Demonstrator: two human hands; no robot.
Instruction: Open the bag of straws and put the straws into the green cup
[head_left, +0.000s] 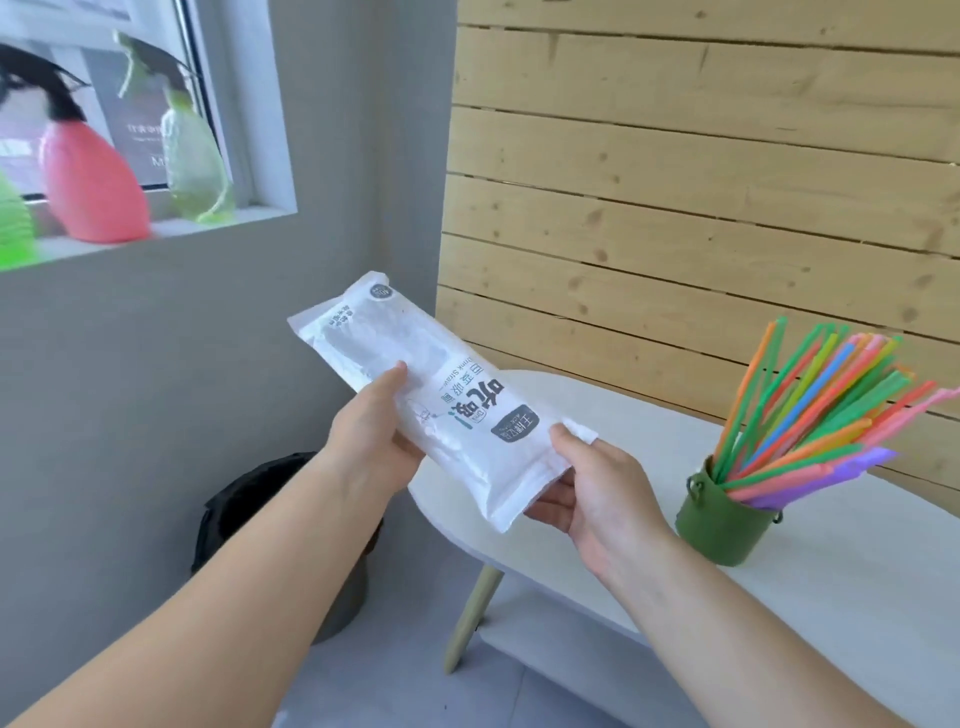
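Two bare forearms are seen reaching forward from the bottom edge. A white bag is held in the air between the hands, slanting from upper left to lower right, its printed face turned up. The left hand is closed round the bag's left edge near its middle, with the thumb laid on the top face and the fingers hidden beneath. The right hand is closed on the bag's near end: the thumb is pressed on the right corner and the fingers are curled under the bottom edge. A darker patch is seen through the bag's far half; whether the bag is open cannot be told. The bag is held over the left end of a white table, well apart from a green cup that is set upright on the table to the right. The cup is filled with coloured straws, fanned out and leaning to the right. A wall of wooden slats is seen behind the table. A bin lined in black is seen on the floor under the left forearm. A pink bottle and a pale green bottle are set on a sill at upper left.
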